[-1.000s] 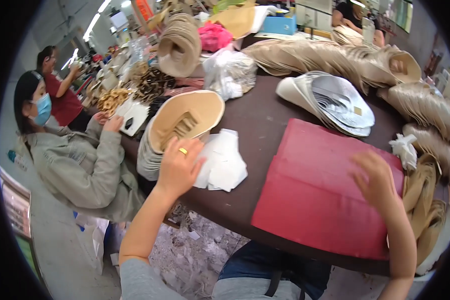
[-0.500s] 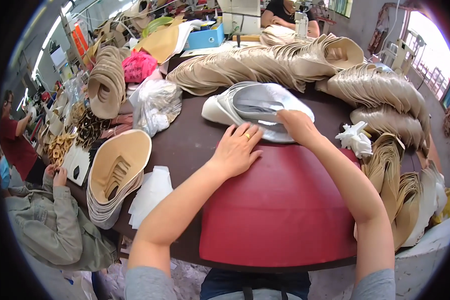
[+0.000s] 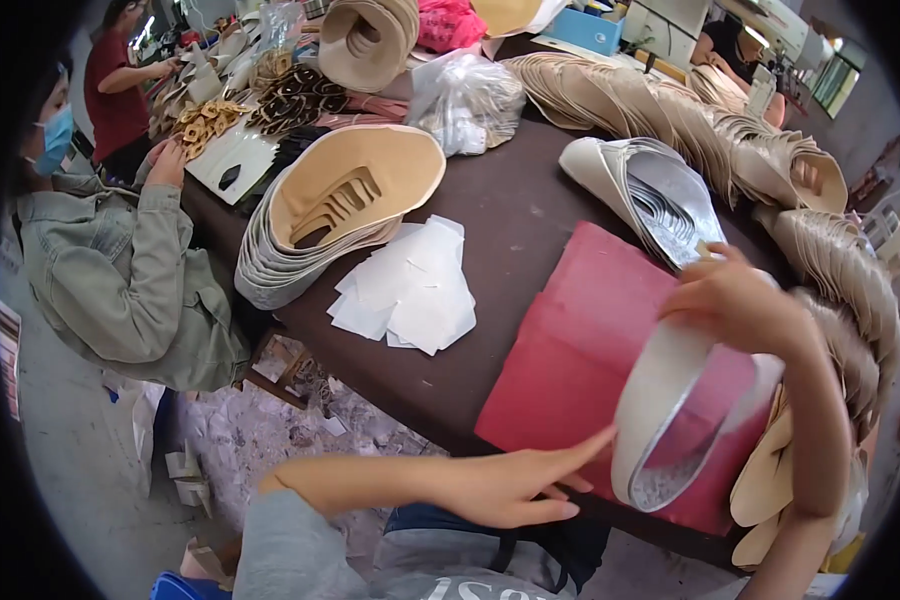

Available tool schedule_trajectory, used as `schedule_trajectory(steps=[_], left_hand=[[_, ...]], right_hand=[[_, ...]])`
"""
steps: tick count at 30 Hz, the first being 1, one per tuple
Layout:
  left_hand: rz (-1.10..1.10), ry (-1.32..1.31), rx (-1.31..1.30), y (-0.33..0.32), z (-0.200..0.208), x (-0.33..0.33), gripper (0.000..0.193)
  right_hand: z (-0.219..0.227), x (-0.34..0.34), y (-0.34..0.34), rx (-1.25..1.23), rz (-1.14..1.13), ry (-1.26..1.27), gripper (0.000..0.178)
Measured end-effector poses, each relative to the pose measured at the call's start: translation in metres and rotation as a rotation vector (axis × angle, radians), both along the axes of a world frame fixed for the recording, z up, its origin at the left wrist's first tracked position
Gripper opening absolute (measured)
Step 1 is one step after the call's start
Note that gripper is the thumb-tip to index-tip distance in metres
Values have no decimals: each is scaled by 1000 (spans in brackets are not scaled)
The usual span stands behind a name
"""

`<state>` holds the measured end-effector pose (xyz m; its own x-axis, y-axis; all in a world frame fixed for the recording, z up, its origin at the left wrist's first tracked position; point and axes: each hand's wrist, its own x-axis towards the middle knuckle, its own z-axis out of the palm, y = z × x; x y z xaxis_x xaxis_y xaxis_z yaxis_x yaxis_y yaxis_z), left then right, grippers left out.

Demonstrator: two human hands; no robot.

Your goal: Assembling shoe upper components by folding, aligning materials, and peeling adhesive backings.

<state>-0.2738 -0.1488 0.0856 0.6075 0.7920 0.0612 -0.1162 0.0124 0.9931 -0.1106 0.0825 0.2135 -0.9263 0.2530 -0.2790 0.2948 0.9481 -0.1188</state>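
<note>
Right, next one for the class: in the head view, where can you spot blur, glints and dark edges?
Head view: the right hand and parts of the pale curved piece it holds look smeared, probably by motion; same view, the white sheets look crisper; same view, the clear plastic bag glints; same view, black fills the corners.

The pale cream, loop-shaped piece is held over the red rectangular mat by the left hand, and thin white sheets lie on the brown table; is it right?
No: the head view shows the right hand, not the left hand, holding the pale cream, loop-shaped piece over the red mat. Thin white sheets do lie on the brown table.
</note>
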Motion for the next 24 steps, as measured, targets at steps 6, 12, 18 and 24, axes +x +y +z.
schedule_trajectory(steps=[6,12,18,24], left_hand=[[874,634,470,-45,-25,-73,34],[1148,1035,703,-35,-48,-149,28],[1132,1275,691,-22,-61,-126,32],[1147,1458,595,-3,-62,-127,38]], right_hand=[[-97,-117,-47,-284,120,342,22],[-159,-225,-37,-192,103,576,22],[-163,-268,-31,-111,65,384,19],[-169,-284,-35,-44,51,414,18]])
